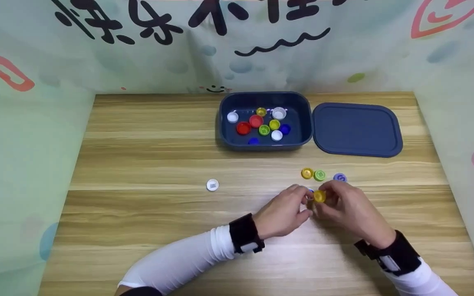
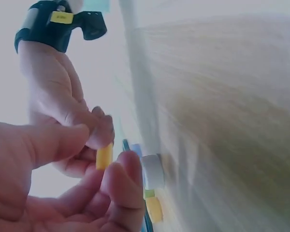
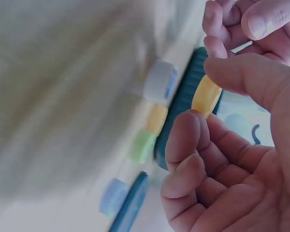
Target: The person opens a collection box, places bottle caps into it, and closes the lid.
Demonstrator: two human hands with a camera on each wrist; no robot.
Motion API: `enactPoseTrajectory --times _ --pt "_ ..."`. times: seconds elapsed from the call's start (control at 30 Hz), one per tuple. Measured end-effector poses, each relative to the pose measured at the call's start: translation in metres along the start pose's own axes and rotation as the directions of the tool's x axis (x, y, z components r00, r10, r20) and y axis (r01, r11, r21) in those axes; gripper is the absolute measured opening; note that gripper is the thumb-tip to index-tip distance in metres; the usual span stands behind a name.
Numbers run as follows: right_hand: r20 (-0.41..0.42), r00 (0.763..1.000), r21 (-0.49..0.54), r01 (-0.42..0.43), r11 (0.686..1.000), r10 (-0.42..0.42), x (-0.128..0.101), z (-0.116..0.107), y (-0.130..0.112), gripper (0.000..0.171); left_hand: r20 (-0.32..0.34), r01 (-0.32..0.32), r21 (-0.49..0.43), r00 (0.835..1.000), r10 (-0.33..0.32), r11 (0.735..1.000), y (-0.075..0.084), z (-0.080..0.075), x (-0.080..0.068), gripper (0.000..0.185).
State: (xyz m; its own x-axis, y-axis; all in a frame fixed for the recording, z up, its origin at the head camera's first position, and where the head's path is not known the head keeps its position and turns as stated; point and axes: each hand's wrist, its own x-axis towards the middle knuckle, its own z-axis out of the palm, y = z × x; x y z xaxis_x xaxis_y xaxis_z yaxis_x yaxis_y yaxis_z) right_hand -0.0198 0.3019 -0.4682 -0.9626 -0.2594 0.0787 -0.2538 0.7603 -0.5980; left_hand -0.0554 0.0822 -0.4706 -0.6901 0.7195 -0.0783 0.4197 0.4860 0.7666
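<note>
Right hand's grip pinches a yellow cap between thumb and finger, just above the wooden counter. Left hand, fingers curled, meets it beside the cap. Yellow, green and purple caps lie just beyond; a blue tub of caps sits farther back.

I see a yellow bottle cap, small and round, raised clear of the wooden table and tilted on edge. My right hand pinches it between thumb and forefinger; the right wrist view shows its rim caught between those two fingertips. My left hand sits just at its 9 o'clock, fingers curled toward it, and whether they touch the cap I cannot tell. In the left wrist view the cap appears edge-on between both hands.
</note>
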Motion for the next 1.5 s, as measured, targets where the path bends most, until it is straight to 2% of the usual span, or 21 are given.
enactPoseTrajectory --times 0.13,0.23,0.47,0.6,0.83,1.1,1.2,1.37,1.5 --pt "-0.022 1.000 -0.009 0.020 1.000 -0.020 0.009 -0.009 -0.007 0.029 -0.043 0.016 -0.141 0.999 -0.022 0.990 0.004 -0.009 0.003 0.037" --pt "-0.042 0.998 -0.010 0.038 0.999 -0.038 0.017 -0.013 -0.011 0.029 -0.076 0.018 -0.212 0.997 -0.035 0.977 0.006 -0.016 0.005 0.039" --pt "-0.099 0.991 -0.030 0.087 0.996 -0.089 0.040 -0.021 -0.019 0.032 -0.157 -0.002 -0.306 0.986 -0.048 0.952 0.008 -0.037 0.012 0.044" --pt "-0.127 0.987 -0.042 0.096 0.994 -0.101 0.055 -0.026 -0.023 0.031 -0.186 0.005 -0.365 0.979 -0.078 0.931 0.006 -0.050 0.019 0.046" --pt "-0.189 0.977 -0.019 0.096 0.995 -0.098 0.091 -0.029 -0.026 0.030 -0.233 0.012 -0.442 0.964 -0.128 0.897 0.001 -0.074 0.036 0.046" --pt "-0.214 0.977 -0.003 0.014 1.000 -0.014 0.135 -0.031 -0.021 0.031 -0.303 -0.027 -0.550 0.938 -0.169 0.835 -0.011 -0.097 0.067 0.044" --pt "-0.203 0.979 0.006 -0.028 1.000 0.029 0.150 -0.032 -0.019 0.031 -0.325 -0.044 -0.566 0.929 -0.175 0.823 -0.017 -0.103 0.077 0.041" --pt "-0.163 0.981 0.030 -0.104 0.994 0.108 0.166 -0.033 -0.013 0.037 -0.323 -0.030 -0.595 0.924 -0.205 0.803 -0.025 -0.109 0.092 0.040" --pt "-0.143 0.976 0.051 -0.156 0.986 0.162 0.173 -0.033 -0.006 0.043 -0.302 -0.026 -0.631 0.929 -0.215 0.775 -0.030 -0.113 0.103 0.043"
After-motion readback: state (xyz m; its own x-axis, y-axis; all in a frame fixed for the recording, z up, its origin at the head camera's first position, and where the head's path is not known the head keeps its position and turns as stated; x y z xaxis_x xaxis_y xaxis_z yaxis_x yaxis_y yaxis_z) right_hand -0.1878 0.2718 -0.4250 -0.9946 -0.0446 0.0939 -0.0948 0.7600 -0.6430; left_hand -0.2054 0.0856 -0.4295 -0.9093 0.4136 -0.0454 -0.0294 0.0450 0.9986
